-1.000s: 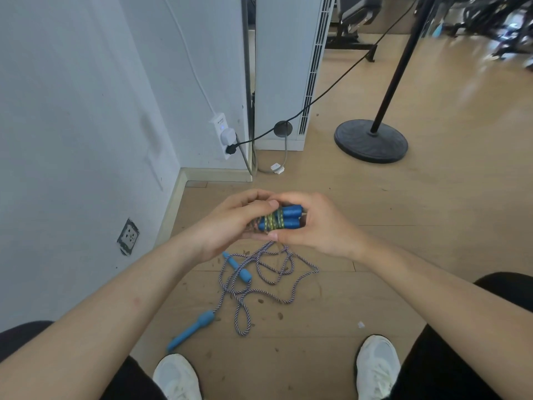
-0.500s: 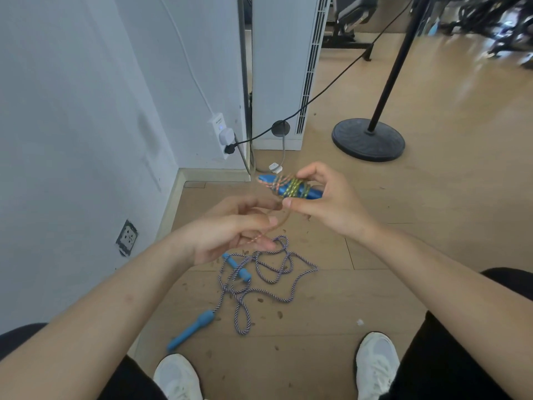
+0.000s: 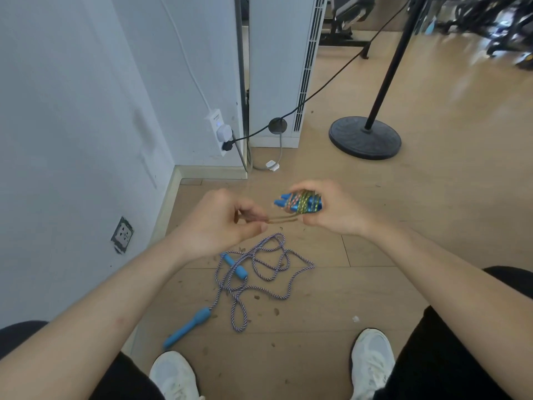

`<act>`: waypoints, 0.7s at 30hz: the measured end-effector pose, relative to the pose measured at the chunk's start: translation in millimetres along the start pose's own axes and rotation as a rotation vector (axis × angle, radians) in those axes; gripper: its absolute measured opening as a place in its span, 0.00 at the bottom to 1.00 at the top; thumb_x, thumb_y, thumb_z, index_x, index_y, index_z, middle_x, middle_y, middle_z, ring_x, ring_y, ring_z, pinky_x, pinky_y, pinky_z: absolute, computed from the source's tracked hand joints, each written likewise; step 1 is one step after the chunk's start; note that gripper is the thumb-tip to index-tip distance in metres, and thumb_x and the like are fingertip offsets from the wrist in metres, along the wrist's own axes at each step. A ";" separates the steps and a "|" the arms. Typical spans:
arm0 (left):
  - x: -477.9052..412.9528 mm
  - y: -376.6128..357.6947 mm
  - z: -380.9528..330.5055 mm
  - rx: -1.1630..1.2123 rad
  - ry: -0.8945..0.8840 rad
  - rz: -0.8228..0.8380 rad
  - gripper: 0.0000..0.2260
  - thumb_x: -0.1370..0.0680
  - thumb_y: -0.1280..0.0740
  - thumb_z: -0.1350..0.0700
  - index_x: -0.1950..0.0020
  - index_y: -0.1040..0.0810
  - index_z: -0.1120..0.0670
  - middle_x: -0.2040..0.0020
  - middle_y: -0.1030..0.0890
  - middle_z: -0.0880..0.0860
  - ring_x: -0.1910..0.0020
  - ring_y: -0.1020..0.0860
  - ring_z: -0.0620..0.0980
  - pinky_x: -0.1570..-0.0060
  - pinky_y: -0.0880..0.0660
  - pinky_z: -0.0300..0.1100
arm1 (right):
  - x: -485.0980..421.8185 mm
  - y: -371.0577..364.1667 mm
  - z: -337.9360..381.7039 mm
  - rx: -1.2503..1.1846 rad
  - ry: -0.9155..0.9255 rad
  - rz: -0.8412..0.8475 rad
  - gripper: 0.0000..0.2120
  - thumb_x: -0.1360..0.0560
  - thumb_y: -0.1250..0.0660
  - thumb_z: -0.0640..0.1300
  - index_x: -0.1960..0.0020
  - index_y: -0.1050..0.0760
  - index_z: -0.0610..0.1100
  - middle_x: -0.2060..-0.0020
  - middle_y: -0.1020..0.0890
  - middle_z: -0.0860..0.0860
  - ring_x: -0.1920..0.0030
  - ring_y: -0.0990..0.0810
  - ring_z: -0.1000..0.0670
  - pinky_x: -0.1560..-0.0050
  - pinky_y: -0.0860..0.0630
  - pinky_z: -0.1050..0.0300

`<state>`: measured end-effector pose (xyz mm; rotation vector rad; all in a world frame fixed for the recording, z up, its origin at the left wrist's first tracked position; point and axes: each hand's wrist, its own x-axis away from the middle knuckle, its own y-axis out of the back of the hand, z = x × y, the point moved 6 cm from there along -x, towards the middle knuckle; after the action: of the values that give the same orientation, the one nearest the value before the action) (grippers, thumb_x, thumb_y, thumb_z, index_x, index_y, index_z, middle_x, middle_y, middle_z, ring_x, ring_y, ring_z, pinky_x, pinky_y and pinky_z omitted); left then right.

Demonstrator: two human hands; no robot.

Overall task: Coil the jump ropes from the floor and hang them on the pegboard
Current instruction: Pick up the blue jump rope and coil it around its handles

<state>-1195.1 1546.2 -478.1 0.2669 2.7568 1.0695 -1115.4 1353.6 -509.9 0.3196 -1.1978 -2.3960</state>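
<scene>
My right hand grips a coiled jump rope: two blue handles side by side with yellow, green and orange cord wound around them. A short blurred length of that cord runs left to my left hand, which pinches its end. Both hands hover at mid-frame above the floor. Below them a second jump rope lies loose on the wooden floor, its purple-and-white cord in tangled loops. One light blue handle rests among the loops, the other lies nearer my left shoe. No pegboard is in view.
A white wall stands at left with a power strip and plugged cables. A white tower unit stands in the corner. A black pole on a round base stands at right. My white shoes are at the bottom.
My hands have drawn apart. The right hand lifted the wound bundle up and to the right, and the left hand pulled a short end of its cord out to the left.
</scene>
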 end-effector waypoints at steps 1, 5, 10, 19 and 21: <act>-0.6 2.5 0.3 0.002 -0.012 -0.028 0.03 0.26 0.24 0.58 0.54 0.13 0.51 0.72 0.22 0.35 0.74 0.29 0.37 0.69 0.36 0.28 | 0.4 -6.0 -0.7 0.034 0.003 0.045 0.28 0.37 0.25 0.46 0.38 0.23 0.58 0.43 0.18 0.55 0.43 0.20 0.49 0.40 0.24 0.44; -4.2 6.8 3.4 0.147 0.001 -0.121 0.03 0.27 0.23 0.57 0.55 0.13 0.49 0.65 0.16 0.40 0.67 0.21 0.40 0.61 0.25 0.34 | 8.4 -26.0 12.0 0.069 0.053 0.210 0.23 0.40 0.28 0.50 0.46 0.26 0.61 0.51 0.20 0.58 0.50 0.20 0.51 0.48 0.21 0.45; -10.4 13.2 13.2 0.380 0.051 -0.264 0.04 0.28 0.22 0.59 0.56 0.13 0.50 0.68 0.17 0.44 0.69 0.24 0.40 0.64 0.26 0.36 | 27.9 -39.7 44.6 -0.119 0.180 0.301 0.17 0.36 0.19 0.44 0.53 0.24 0.51 0.59 0.20 0.57 0.58 0.23 0.57 0.56 0.25 0.59; -13.3 17.7 28.1 0.544 0.171 -0.376 0.03 0.28 0.23 0.60 0.58 0.14 0.52 0.65 0.15 0.55 0.69 0.23 0.44 0.68 0.25 0.35 | 39.1 -23.0 63.0 -0.141 0.240 0.080 0.24 0.32 0.22 0.55 0.41 0.29 0.57 0.49 0.20 0.59 0.48 0.20 0.57 0.45 0.23 0.51; -13.5 15.8 29.6 0.577 0.191 -0.353 0.03 0.27 0.23 0.60 0.56 0.14 0.54 0.66 0.16 0.50 0.69 0.23 0.42 0.68 0.25 0.34 | 41.0 -22.7 64.3 -0.207 0.234 0.087 0.31 0.32 0.22 0.53 0.35 0.34 0.63 0.45 0.20 0.61 0.43 0.21 0.56 0.41 0.23 0.51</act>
<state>-1173.7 1573.8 -487.6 -0.2617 3.0614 0.2129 -1182.9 1390.8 -490.1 0.4564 -0.8355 -2.3075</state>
